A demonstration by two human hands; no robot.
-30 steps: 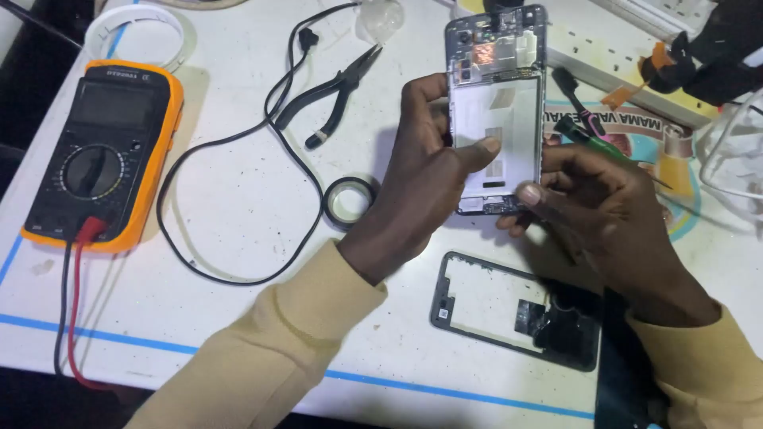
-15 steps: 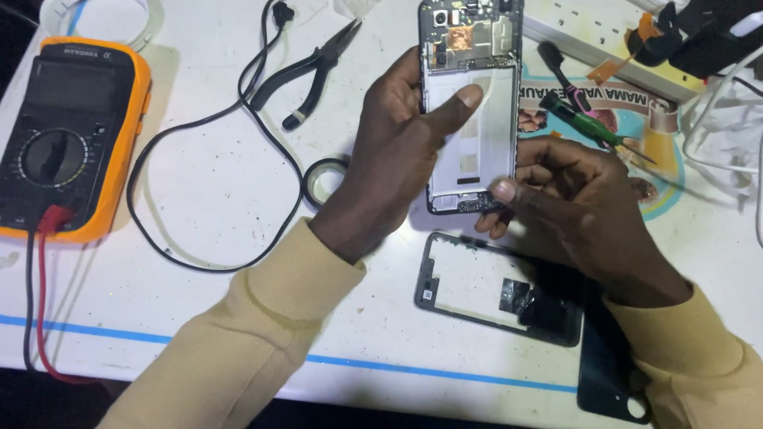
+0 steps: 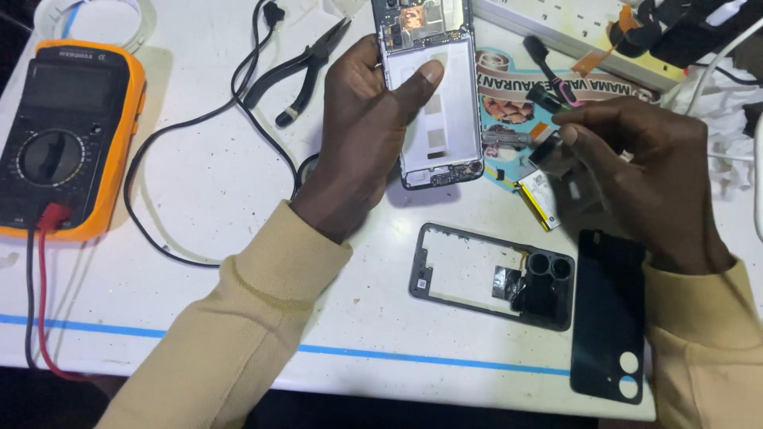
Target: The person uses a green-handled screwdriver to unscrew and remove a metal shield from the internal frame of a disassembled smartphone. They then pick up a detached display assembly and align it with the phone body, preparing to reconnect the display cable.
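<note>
At the far left of the white table (image 3: pixel 199 183) lay an orange multimeter (image 3: pixel 67 139), its red lead (image 3: pixel 36 310) trailing off the near edge. A black cable (image 3: pixel 199 127) looped beside it, and black pliers (image 3: pixel 298 71) rested near the top.

The left hand (image 3: pixel 362 135) was clamped on the opened phone (image 3: pixel 433 95), fingers wrapped round its left edge and the thumb pressed flat on the pale inner plate. The phone was held just off the table near the top centre, back cover off, circuit board exposed at its upper end. It looked light and stiff but fragile: the bare board and any thin ribbon connectors would not take pressure, so the safest hold seemed to be along the side rails, as the hand had it.

Below it on the table lay the removed inner frame (image 3: pixel 493 274) with its camera rings. To the right, the right hand (image 3: pixel 636 175) had its fingertips pinched together on a small dark part (image 3: pixel 550 151), too small to identify. Near it lay a little yellow-edged component (image 3: pixel 539 195), and the dark back cover (image 3: pixel 608 318) sat flat at the table's near edge.
</note>
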